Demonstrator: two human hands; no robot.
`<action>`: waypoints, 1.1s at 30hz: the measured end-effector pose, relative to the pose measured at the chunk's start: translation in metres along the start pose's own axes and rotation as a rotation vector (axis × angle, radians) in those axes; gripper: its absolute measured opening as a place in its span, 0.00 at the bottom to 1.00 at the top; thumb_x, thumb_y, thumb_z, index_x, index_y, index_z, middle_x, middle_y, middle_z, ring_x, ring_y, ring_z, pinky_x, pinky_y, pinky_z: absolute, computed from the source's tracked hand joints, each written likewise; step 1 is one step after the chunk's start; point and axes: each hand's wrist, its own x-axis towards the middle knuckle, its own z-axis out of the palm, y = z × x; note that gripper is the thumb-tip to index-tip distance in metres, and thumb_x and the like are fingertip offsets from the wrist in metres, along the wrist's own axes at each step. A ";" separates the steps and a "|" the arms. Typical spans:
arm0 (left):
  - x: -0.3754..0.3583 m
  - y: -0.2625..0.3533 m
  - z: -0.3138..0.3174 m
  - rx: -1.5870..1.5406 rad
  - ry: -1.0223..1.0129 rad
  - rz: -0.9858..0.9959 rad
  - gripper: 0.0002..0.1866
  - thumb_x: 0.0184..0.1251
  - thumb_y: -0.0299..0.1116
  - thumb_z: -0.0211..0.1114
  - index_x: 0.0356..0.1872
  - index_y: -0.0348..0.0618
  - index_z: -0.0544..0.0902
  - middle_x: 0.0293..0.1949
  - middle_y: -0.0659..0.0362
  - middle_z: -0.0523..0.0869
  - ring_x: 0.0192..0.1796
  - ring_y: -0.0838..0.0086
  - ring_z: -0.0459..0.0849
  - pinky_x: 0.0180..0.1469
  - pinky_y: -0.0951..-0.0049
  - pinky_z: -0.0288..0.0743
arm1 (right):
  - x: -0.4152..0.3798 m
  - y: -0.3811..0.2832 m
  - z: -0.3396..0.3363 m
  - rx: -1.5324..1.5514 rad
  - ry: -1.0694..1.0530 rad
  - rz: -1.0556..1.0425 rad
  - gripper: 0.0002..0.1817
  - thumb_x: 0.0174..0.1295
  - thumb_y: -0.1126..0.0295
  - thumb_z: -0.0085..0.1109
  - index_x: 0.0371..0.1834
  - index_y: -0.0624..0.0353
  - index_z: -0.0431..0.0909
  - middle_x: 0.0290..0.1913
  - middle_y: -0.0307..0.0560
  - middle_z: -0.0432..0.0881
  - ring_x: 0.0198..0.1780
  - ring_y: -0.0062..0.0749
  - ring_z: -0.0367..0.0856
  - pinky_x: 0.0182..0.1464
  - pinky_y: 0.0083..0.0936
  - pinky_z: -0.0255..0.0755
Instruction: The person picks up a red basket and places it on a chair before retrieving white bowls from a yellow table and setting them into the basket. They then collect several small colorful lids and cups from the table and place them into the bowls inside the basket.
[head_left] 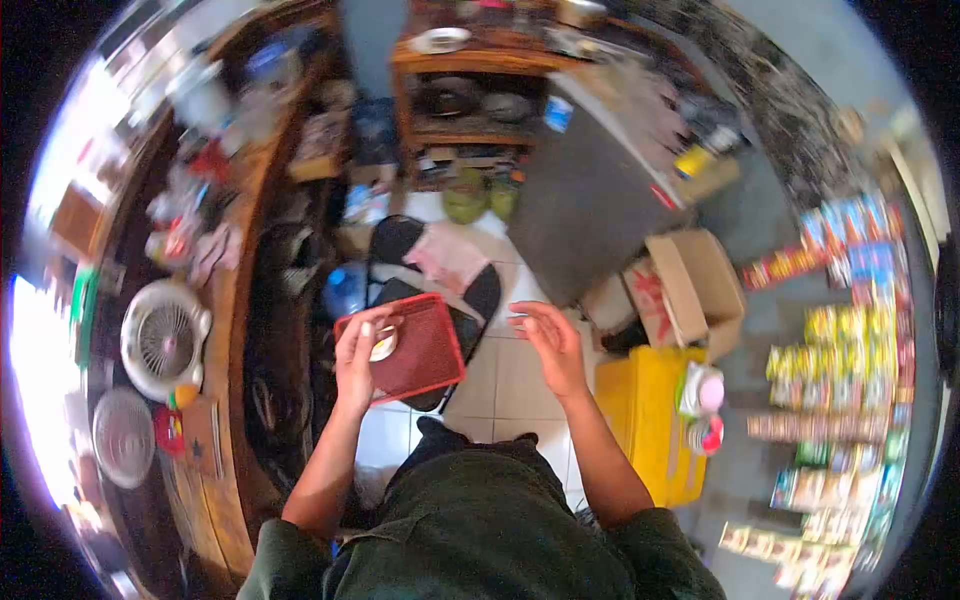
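Observation:
My left hand [366, 350] is over the left part of a red tray [425, 350], its fingers curled round a small round whitish item [384, 345] with a yellow spot. Whether the tray rests on something or is also held cannot be made out. To the right of the tray, my right hand [545, 340] is raised above the tiled floor, fingers apart and bent, with nothing clear between them. Behind the tray lies a pink cloth [446, 258] on a black seat or chair [485, 295].
At the left, a wooden shelf [255, 200] stands near a white fan [165, 340]. On the right are a yellow container [640, 420], an open cardboard box [705, 285] and hanging sachets [840, 360]. A large grey panel [590, 190] stands ahead.

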 end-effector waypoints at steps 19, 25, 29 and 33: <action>-0.080 -0.028 0.393 0.043 -0.905 -0.162 0.15 0.75 0.35 0.54 0.53 0.37 0.78 0.55 0.54 0.82 0.51 0.71 0.81 0.57 0.71 0.69 | -0.253 0.001 -0.259 0.056 0.746 0.057 0.14 0.68 0.64 0.58 0.50 0.61 0.77 0.46 0.43 0.82 0.48 0.25 0.80 0.54 0.25 0.72; -0.094 -0.036 0.449 -0.008 -1.129 -0.193 0.14 0.73 0.31 0.56 0.53 0.35 0.77 0.54 0.53 0.82 0.52 0.70 0.81 0.59 0.69 0.69 | -0.293 0.010 -0.279 0.054 0.902 -0.027 0.12 0.68 0.67 0.57 0.50 0.61 0.77 0.46 0.42 0.82 0.47 0.24 0.79 0.53 0.25 0.73; -0.091 -0.046 0.468 0.008 -1.180 -0.236 0.13 0.73 0.30 0.56 0.53 0.35 0.77 0.54 0.53 0.82 0.52 0.70 0.81 0.59 0.70 0.69 | -0.302 0.015 -0.287 0.029 0.963 -0.003 0.13 0.69 0.68 0.56 0.52 0.64 0.76 0.48 0.44 0.81 0.47 0.28 0.80 0.53 0.25 0.74; -0.077 -0.079 0.483 -0.013 -1.250 -0.230 0.14 0.72 0.33 0.57 0.53 0.37 0.77 0.55 0.53 0.82 0.52 0.68 0.82 0.58 0.67 0.70 | -0.295 0.022 -0.299 0.040 1.022 0.037 0.13 0.68 0.68 0.57 0.52 0.64 0.76 0.48 0.44 0.81 0.47 0.28 0.80 0.53 0.25 0.74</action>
